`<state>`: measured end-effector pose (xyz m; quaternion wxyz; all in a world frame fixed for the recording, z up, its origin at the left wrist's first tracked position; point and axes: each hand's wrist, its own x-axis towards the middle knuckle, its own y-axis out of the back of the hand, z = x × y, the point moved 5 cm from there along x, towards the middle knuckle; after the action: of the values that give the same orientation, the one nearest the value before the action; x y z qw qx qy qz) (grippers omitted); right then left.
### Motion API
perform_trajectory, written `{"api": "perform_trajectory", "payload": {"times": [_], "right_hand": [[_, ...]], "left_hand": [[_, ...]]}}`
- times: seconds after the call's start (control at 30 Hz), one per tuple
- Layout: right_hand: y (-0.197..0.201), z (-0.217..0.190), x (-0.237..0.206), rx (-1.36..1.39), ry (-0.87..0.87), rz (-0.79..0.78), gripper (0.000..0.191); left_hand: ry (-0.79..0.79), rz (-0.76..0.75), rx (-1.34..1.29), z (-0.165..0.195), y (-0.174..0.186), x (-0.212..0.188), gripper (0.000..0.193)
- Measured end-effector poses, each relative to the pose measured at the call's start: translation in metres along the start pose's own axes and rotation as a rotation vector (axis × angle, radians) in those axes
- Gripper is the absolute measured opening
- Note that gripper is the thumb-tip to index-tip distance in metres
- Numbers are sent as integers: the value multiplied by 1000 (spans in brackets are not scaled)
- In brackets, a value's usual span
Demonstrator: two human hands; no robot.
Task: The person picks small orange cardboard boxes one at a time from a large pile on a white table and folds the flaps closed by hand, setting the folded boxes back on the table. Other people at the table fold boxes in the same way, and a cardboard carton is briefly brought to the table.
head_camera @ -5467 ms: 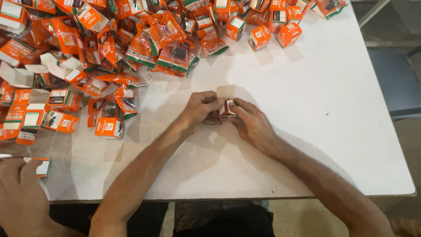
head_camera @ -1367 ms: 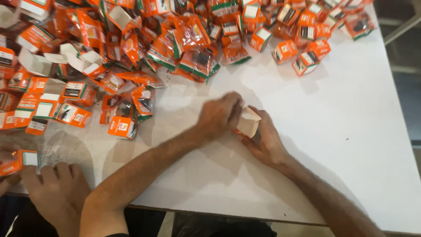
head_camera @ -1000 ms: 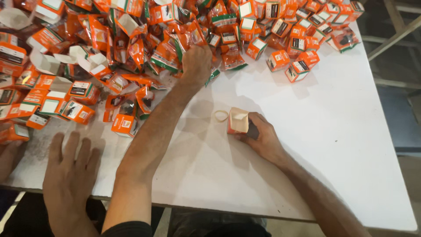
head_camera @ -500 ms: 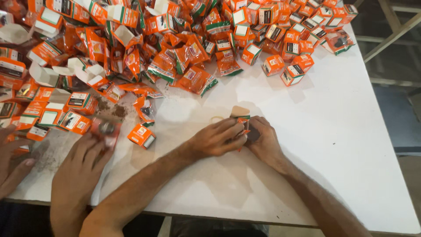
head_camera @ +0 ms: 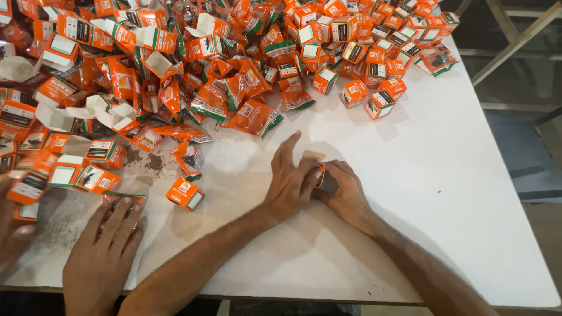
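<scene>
My left hand [head_camera: 291, 180] & right hand [head_camera: 344, 190] grip a small orange box [head_camera: 319, 168] on white table [head_camera: 445, 193]; pile of boxes [head_camera: 234, 52] behind.

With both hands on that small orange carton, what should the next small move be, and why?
Probably press the pale top flap down and tuck it shut. The left hand lies over the small orange cardboard carton, the right hand braces it from the other side on the white table, and the flap stands raised.

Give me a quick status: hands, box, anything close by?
Left hand and right hand both clasp small orange box. Loose box well left. Another person's hand beyond it.
</scene>
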<state>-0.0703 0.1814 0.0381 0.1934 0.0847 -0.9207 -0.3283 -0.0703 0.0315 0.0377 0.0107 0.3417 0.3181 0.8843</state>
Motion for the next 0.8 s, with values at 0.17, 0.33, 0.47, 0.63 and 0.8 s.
{"api": "perform_trajectory", "payload": {"times": [0.17, 0.33, 0.47, 0.63, 0.8], "right_hand": [[-3, 2, -3, -40, -31, -30, 56], [-6, 6, -7, 80, -77, 51, 68], [-5, -1, -9, -69, 2, 41, 65], [-1, -20, -12, -140, 190, 60, 54], [6, -28, -12, -199, 273, 22, 51]], "left_hand": [[446, -158, -420, -32, -11, 7, 37], [519, -138, -654, -45, -24, 8, 25], [536, -104, -729, -43, -30, 3, 25], [647, -291, -968, -53, -23, -9, 40], [730, -437, -1131, -65, -22, -10, 27]]}}
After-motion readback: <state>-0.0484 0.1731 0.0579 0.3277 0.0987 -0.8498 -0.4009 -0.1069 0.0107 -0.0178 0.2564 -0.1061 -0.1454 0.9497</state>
